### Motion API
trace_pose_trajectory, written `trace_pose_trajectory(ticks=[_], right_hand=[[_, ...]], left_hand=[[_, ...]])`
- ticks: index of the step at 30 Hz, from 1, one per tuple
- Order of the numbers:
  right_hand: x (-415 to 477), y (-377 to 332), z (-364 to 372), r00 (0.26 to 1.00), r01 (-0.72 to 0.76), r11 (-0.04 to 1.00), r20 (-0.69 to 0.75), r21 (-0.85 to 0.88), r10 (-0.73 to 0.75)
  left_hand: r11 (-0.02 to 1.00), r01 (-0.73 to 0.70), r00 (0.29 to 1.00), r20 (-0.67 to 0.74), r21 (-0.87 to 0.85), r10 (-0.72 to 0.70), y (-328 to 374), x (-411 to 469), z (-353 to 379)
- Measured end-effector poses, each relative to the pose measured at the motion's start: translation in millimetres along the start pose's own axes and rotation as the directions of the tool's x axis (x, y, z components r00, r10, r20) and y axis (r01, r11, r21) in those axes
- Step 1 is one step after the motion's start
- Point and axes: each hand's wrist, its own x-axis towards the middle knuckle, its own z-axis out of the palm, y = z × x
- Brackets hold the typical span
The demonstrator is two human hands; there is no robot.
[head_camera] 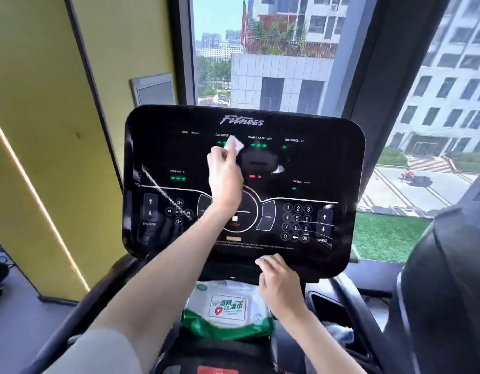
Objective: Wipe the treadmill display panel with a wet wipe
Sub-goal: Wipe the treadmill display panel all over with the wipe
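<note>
Glossy black plastic forms the display panel (328, 168), a wide rounded rectangle printed with white lines, a number keypad and small green lights. Pressed against its upper middle, near the CALORIES label, is the wet wipe (235, 144), a small folded white wad pinched in the fingers of the left hand (225, 175). The right hand (280, 286) rests at the panel's lower edge, fingers loosely curled and seemingly empty. Below, a soft white-and-green wipe packet (228, 309) is partly covered by that hand, its print blurred.
</note>
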Motion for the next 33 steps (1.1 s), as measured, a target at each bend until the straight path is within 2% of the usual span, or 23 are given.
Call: trace_pose_trajectory(ticks=[1,2,3,5,7,8,9,10,11,12,13,14,15,16,17,21,25,27,28,30,31,33], right_hand=[[1,5,-5,0.999,-0.016,1.000,-0.030,-0.002,0.016],[3,9,-9,0.997,-0.039,0.999,-0.069,-0.007,0.039],[5,14,-15,0.992,-0.069,0.997,-0.108,-0.016,0.067],[7,23,-22,0.978,-0.132,0.991,-0.167,-0.030,0.126],[6,29,-25,0.969,-0.191,0.981,-0.166,-0.025,0.184],[4,29,-25,0.967,-0.209,0.977,-0.153,-0.027,0.203],[1,29,-23,0.968,-0.213,0.977,-0.145,-0.033,0.206],[-2,27,-20,0.970,-0.205,0.978,-0.142,-0.041,0.197],[-3,25,-17,0.972,-0.194,0.980,-0.143,-0.045,0.186],[-3,21,-14,0.973,-0.185,0.982,-0.146,-0.044,0.177],[-1,15,-10,0.973,-0.180,0.983,-0.152,-0.038,0.172],[1,9,-6,0.973,-0.175,0.984,-0.160,-0.041,0.167],[3,1,-3,0.974,-0.163,0.985,-0.168,-0.051,0.152],[6,-6,0,0.976,-0.144,0.987,-0.175,-0.064,0.131],[9,-14,2,0.978,-0.120,0.990,-0.182,-0.075,0.104],[21,-36,7,0.979,-0.121,0.990,-0.174,-0.072,0.107],[18,-52,14,0.982,-0.153,0.985,-0.127,-0.081,0.142],[13,-55,13,0.983,-0.155,0.984,-0.112,-0.087,0.145],[12,-56,12,0.983,-0.160,0.983,-0.108,-0.087,0.151],[9,-58,10,0.983,-0.164,0.982,-0.100,-0.093,0.155],[8,-59,9,0.984,-0.157,0.983,-0.097,-0.098,0.147],[9,-58,5,0.988,-0.131,0.987,-0.090,-0.094,0.122]], left_hand=[[0.992,-0.124,0.990,0.070,0.008,0.123,17,-11,10],[0.962,-0.275,0.949,0.160,0.001,0.271,30,-23,20],[0.905,-0.425,0.872,0.257,-0.027,0.417,40,-38,24],[0.713,-0.697,0.636,0.397,-0.073,0.662,40,-63,28],[0.511,-0.855,0.417,0.466,-0.089,0.780,16,-71,20],[0.467,-0.881,0.383,0.469,-0.073,0.796,1,-72,12],[0.503,-0.862,0.417,0.474,-0.066,0.776,-15,-70,1],[0.648,-0.756,0.543,0.463,-0.094,0.701,-32,-66,-12],[0.821,-0.561,0.717,0.431,-0.108,0.547,-47,-61,-27],[0.954,-0.296,0.878,0.380,-0.041,0.289,-62,-53,-42],[0.999,-0.050,0.967,0.250,-0.017,0.052,-74,-43,-56],[0.979,0.184,0.978,0.117,-0.084,-0.173,-86,-34,-64],[0.939,0.312,0.948,-0.016,-0.146,-0.318,-97,-27,-72],[0.896,0.379,0.906,-0.103,-0.229,-0.410,-102,-20,-78],[0.875,0.383,0.888,-0.144,-0.296,-0.437,-101,-15,-85],[0.914,0.271,0.947,-0.085,-0.303,-0.309,-107,-21,-98],[0.888,0.379,0.918,-0.013,-0.259,-0.396,-130,-19,-91],[0.901,0.387,0.920,0.012,-0.195,-0.392,-125,-16,-79],[0.923,0.344,0.939,0.042,-0.172,-0.342,-116,-16,-73],[0.978,0.129,0.981,0.166,-0.165,-0.101,-96,-24,-59],[0.982,0.016,0.965,0.261,-0.187,0.034,-86,-33,-53],[0.947,-0.137,0.846,0.462,-0.290,0.264,-70,-58,-47]])
